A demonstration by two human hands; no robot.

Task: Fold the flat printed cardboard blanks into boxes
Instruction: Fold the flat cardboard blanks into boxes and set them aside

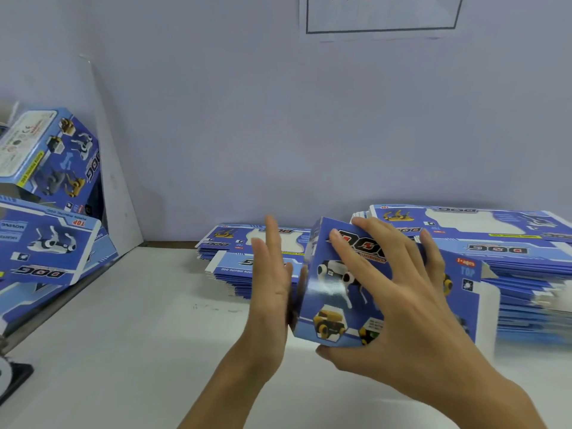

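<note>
A half-formed blue box (356, 292) is held above the white worktop (139, 335) by the right hand (399, 292), whose fingers are spread over its printed face with the thumb under the near edge. The left hand (272, 274) is held flat with straight fingers against the box's left end. Flat blanks are stacked behind (244, 243) and at far right (510, 243). Finished boxes (52, 156) are piled at left.
</note>
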